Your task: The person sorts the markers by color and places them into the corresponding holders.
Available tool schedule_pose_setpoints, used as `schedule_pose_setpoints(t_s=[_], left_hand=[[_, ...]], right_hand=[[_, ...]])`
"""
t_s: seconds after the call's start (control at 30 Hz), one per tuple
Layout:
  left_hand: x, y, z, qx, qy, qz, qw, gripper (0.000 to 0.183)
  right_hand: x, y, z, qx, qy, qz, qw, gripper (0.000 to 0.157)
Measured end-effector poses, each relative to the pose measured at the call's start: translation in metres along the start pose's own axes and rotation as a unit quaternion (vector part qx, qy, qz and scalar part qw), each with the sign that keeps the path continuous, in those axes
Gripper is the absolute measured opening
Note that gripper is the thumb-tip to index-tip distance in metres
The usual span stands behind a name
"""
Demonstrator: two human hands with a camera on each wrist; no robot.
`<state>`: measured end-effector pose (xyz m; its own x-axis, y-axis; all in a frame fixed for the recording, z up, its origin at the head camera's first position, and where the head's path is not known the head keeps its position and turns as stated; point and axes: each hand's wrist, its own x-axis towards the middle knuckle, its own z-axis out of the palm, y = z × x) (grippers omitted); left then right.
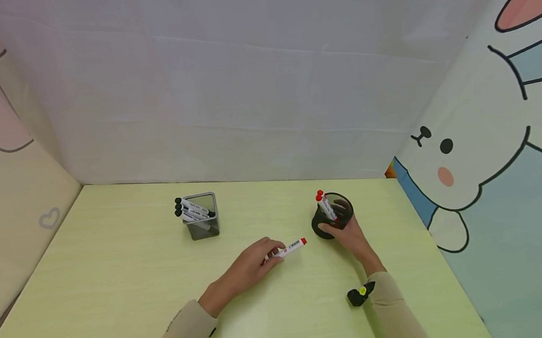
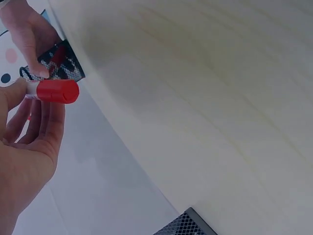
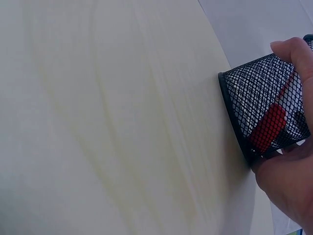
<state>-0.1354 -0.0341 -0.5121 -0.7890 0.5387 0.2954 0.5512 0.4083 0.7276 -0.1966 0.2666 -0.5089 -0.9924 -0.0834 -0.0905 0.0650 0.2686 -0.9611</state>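
My left hand (image 1: pixel 246 269) pinches a white whiteboard marker (image 1: pixel 292 248) with a red cap between thumb and fingers, above the table's middle. In the left wrist view the marker's red cap (image 2: pixel 55 91) points away from the palm. To the right, my right hand (image 1: pixel 353 237) grips a round black mesh pen cup (image 1: pixel 320 225), thumb on the near side and fingers round the far side. A few red-capped markers (image 1: pixel 325 207) lean inside that cup. Through its mesh (image 3: pixel 244 95), the right wrist view shows a red part low inside.
A square dark mesh pen holder (image 1: pixel 204 231) stands on the left of the pale yellow table (image 1: pixel 118 287), with several black-capped markers (image 1: pixel 194 209) leaning in it. A white cloth wall (image 1: pixel 246 96) runs behind the table. Printed cartoon panels flank both sides.
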Motion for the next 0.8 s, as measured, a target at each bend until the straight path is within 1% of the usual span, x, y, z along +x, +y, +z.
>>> schedule_pose_setpoints(t_s=[0.13, 0.23, 0.33, 0.4, 0.5, 0.63, 0.8], left_hand=[[0.005, 0.004, 0.003, -0.01, 0.011, 0.006, 0.9999, 0.022], [0.009, 0.009, 0.006, -0.021, 0.017, -0.004, 0.9996, 0.022], [0.014, 0.013, 0.008, -0.026, 0.029, -0.02, 0.999, 0.021], [0.017, 0.016, 0.01, -0.029, 0.04, -0.026, 0.9984, 0.021], [0.023, 0.018, 0.012, -0.035, 0.059, -0.024, 0.9974, 0.02], [0.03, 0.02, 0.016, -0.051, 0.08, -0.02, 0.9953, 0.02], [0.038, 0.023, 0.022, -0.07, 0.108, -0.02, 0.9915, 0.021]], right_hand=[[0.004, 0.008, -0.001, 0.002, 0.002, -0.005, 1.0, 0.088], [0.003, 0.004, -0.001, 0.008, -0.001, 0.005, 1.0, 0.088], [0.006, 0.012, -0.002, 0.009, 0.0, 0.01, 1.0, 0.088], [0.008, 0.019, -0.002, 0.005, 0.004, 0.007, 1.0, 0.088], [0.01, 0.023, -0.003, -0.002, 0.01, 0.0, 1.0, 0.087], [0.01, 0.025, -0.003, -0.005, 0.016, -0.011, 1.0, 0.086], [0.011, 0.025, -0.003, -0.021, 0.023, -0.016, 0.999, 0.086]])
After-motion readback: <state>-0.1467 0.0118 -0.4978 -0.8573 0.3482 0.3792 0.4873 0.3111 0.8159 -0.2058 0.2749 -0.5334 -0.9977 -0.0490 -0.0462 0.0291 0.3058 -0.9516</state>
